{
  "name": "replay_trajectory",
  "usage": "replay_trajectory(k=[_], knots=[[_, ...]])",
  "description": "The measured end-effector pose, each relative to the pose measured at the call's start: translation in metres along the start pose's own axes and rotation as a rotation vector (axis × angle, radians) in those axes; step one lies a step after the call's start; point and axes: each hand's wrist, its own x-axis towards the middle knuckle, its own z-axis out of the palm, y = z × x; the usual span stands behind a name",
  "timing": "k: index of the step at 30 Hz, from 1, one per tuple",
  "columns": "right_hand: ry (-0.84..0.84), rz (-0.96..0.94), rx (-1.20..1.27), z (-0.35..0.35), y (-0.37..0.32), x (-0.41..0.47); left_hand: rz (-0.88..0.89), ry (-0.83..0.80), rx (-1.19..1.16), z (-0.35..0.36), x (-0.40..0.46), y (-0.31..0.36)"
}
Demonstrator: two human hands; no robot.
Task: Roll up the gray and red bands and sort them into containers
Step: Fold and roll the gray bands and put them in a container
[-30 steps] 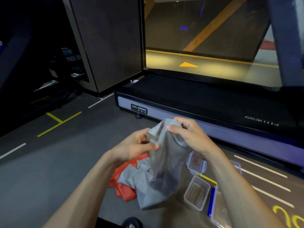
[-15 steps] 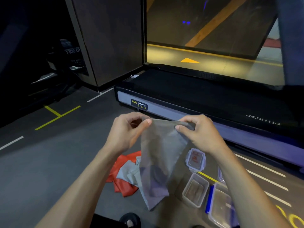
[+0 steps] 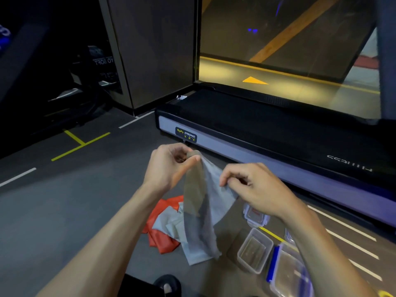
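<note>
Barely begun: left hand [image 3: 169, 168] and right hand [image 3: 252, 187] pinching one unrolled gray band [image 3: 201, 211], pile [image 3: 169, 228] on floor, containers [image 3: 255, 250] apparently unfilled.

open floor [image 3: 64, 221] left | band pile [image 3: 167, 228] centre | containers [image 3: 255, 249] right | treadmill [image 3: 267, 133] blocks ahead

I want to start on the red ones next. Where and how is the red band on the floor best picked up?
Probably by the red band's bare near-left flap, coming from above on the left. Its right side is buried under the loose gray bands, and both the left hand and right hand are pinching the hanging gray band.
</note>
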Motion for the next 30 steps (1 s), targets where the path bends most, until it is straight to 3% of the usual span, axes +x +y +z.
replay_trajectory(k=[3,7,10,14,30], knots=[[-0.041,0.142,-0.061,0.000,0.006,0.000,-0.003,-0.029,0.040,0.000,0.001,-0.006],[-0.178,0.367,0.329,0.000,0.009,-0.001,0.010,-0.139,0.056,0.001,0.001,-0.009],[-0.267,0.344,0.335,0.002,0.008,-0.002,-0.003,-0.253,0.009,0.002,0.002,-0.013],[-0.266,0.235,0.139,0.007,0.007,0.000,-0.001,-0.294,-0.056,0.005,0.001,-0.013],[0.332,-0.149,-0.165,0.009,0.003,0.012,-0.087,-0.302,-0.424,0.004,-0.004,0.018]])
